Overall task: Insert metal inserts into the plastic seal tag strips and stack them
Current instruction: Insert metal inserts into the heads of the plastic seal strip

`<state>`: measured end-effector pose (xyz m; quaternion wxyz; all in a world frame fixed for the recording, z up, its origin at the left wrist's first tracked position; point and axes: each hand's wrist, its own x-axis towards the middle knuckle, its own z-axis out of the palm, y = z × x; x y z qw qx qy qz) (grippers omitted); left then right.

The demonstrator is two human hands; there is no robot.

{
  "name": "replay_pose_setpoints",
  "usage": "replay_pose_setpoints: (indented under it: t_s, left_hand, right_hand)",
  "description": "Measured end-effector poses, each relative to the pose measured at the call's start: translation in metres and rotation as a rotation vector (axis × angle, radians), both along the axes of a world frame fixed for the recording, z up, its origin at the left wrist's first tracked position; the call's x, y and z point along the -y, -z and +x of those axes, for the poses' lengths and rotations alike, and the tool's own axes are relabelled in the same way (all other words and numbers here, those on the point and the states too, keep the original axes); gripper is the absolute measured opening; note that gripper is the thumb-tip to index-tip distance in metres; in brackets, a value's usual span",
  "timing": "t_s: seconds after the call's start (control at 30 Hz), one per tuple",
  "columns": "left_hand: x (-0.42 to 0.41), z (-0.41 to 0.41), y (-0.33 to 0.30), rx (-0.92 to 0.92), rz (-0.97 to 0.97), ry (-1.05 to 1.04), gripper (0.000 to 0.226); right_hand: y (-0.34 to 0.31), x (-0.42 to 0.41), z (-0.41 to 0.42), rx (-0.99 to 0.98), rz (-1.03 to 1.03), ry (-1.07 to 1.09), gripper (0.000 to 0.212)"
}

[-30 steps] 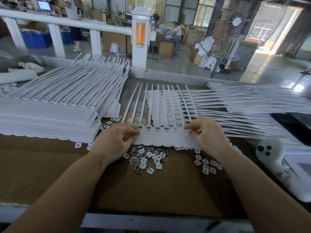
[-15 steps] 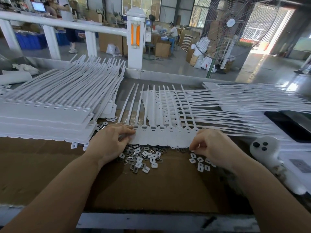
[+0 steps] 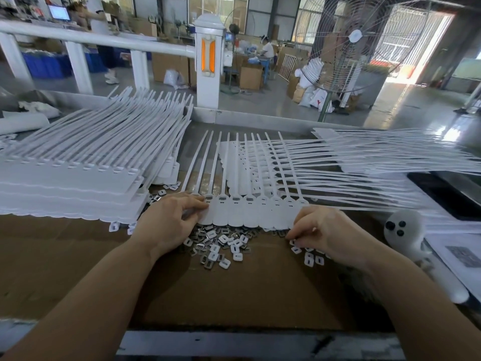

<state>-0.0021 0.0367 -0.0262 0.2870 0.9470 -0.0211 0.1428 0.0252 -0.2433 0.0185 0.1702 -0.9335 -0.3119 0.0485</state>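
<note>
Cardboard bench [image 3: 78, 256]. Left hand [image 3: 166, 222] pinches strip [image 3: 250, 213] at left end; right hand [image 3: 325, 230] curled over inserts [image 3: 223, 246], grip unclear.

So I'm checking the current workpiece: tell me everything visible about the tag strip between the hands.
The tag strip is a white plastic row of joined flat tags with rounded near ends, each with a slot and a thin tail fanning away over the pile behind. It lies flat on the brown cardboard, over loose inserts. The left hand holds its left end; the right hand touches its right corner.
</note>
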Motion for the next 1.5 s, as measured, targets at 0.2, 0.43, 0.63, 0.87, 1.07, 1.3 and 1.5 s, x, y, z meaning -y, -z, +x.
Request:
replay_pose_setpoints:
  t_s: [0.2,0.43,0.63,0.87,1.07,1.3,1.5]
  left_hand:
    - [-0.001,0.0,0.0,0.004,-0.002,-0.001,0.028]
    - [-0.001,0.0,0.001,0.012,-0.002,-0.007,0.027]
    - [-0.001,0.0,0.001,0.018,0.004,-0.003,0.027]
    - [-0.001,0.0,0.001,0.019,0.009,-0.003,0.027]
    - [-0.002,0.002,0.002,0.01,-0.006,0.002,0.027]
    - [-0.003,0.002,0.003,0.017,-0.015,-0.002,0.026]
    - [-0.003,0.002,0.003,0.023,-0.017,-0.01,0.025]
  right_hand:
    - [-0.002,-0.005,0.0,0.022,-0.071,0.009,0.018]
    - [0.0,-0.007,0.003,0.052,-0.118,0.009,0.012]
    - [-0.002,-0.007,0.003,0.035,-0.079,0.035,0.026]
    - [0.009,-0.047,0.014,0.204,0.332,0.202,0.015]
    - [0.015,-0.076,0.03,0.345,0.259,0.252,0.016]
    - [0.016,-0.088,0.038,0.391,0.017,0.246,0.019]
    - [0.018,-0.089,0.037,0.448,-0.074,0.207,0.019]
